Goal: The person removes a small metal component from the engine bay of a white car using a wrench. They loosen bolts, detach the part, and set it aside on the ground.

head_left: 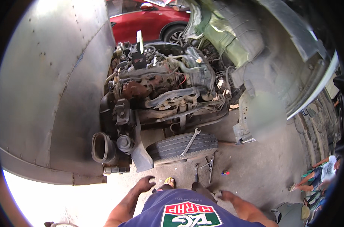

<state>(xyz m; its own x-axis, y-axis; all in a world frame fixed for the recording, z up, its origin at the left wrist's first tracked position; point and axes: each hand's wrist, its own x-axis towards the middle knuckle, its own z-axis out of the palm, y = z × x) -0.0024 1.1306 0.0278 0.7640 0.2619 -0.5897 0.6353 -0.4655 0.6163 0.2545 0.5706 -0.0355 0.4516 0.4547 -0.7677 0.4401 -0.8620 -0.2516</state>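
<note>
My left hand [144,184] hangs beside my left knee. Its fingers look loosely bent and apart, with nothing visible in them. My right hand [225,195] is low by my right knee; it is dark and blurred, so its grip is unclear. In front of me a tyre [160,150] lies below the exposed truck engine [153,79]. A long combination wrench [190,143] rests across the tread. On the ground between the tyre and my legs are a ratchet [196,173] and a long thin metal tool [211,169].
A small red-and-blue container [225,173] stands on the concrete at right. Large metal panelling [28,94] rises on the left, near a wide black duct opening [101,147]. The raised cab [270,56] overhangs at right. A red car [149,22] stands behind; a person [323,172] sits far right.
</note>
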